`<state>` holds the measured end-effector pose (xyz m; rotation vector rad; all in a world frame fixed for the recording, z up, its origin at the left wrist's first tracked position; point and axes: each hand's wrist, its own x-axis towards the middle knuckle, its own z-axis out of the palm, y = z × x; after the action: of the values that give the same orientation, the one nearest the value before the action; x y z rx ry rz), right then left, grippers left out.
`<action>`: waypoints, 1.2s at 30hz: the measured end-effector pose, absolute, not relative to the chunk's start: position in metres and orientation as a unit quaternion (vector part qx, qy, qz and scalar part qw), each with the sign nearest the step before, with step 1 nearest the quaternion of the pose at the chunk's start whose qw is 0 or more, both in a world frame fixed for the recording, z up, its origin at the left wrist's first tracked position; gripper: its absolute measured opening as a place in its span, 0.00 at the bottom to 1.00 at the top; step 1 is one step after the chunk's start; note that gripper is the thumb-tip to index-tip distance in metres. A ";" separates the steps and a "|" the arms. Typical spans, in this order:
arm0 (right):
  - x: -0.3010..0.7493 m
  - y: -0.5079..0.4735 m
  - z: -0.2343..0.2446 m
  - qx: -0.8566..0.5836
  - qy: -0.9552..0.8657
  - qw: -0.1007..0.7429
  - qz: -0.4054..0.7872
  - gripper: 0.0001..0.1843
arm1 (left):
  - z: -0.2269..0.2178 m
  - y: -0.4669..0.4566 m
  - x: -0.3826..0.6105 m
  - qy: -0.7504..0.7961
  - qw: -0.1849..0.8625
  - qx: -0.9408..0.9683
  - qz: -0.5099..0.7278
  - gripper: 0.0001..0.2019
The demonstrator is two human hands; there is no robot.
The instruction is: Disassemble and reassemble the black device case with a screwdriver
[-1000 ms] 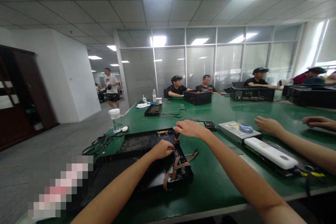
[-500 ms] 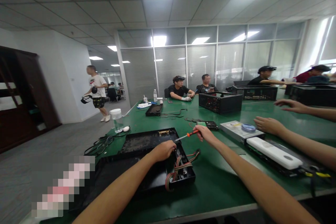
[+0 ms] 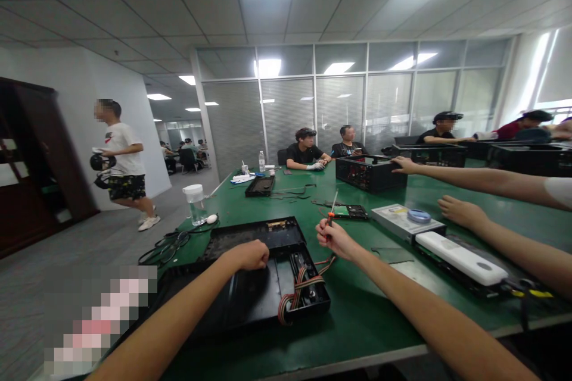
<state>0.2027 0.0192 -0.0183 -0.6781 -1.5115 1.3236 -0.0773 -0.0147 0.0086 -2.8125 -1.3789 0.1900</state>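
My left hand (image 3: 248, 255) is curled into a fist and rests on the black computer case panel (image 3: 250, 294) lying flat on the green table (image 3: 357, 315). Whether it grips anything is hidden. My right hand (image 3: 336, 239) is closed round an orange-handled screwdriver (image 3: 331, 209), which points up, just right of the case. A bundle of striped ribbon cables (image 3: 302, 283) runs out of the case's near right corner, under my right wrist.
A neighbour's two arms (image 3: 491, 232) reach in from the right over a silver drive (image 3: 404, 221) and a white device (image 3: 462, 258). Black cases (image 3: 369, 172), a water bottle (image 3: 196, 203), cables (image 3: 167, 245) and seated people are farther off. A person walks at the left (image 3: 120, 161).
My right hand lifted the screwdriver off the case and turned it from pointing left to upright. My left hand slid left along the case. The walking person moved left; the neighbour's far arm reached out.
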 end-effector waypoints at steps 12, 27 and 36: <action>0.219 -0.128 -0.025 -0.283 -0.952 0.113 0.023 0.14 | 0.004 0.016 -0.122 -0.474 -0.049 -0.879 -0.022 0.13; 0.220 -0.084 -0.040 -0.320 -0.924 0.195 0.078 0.08 | 0.075 -0.035 -0.098 -0.400 0.049 -0.915 -0.026 0.09; 0.185 0.009 -0.037 -0.249 -0.944 0.213 0.030 0.18 | 0.079 -0.158 -0.087 -0.415 -0.025 -0.909 -0.035 0.07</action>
<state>0.1853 0.0094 -0.0373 -0.6910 -2.6211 0.0837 -0.0868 -0.1580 0.0792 -2.9015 -1.3264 -0.1118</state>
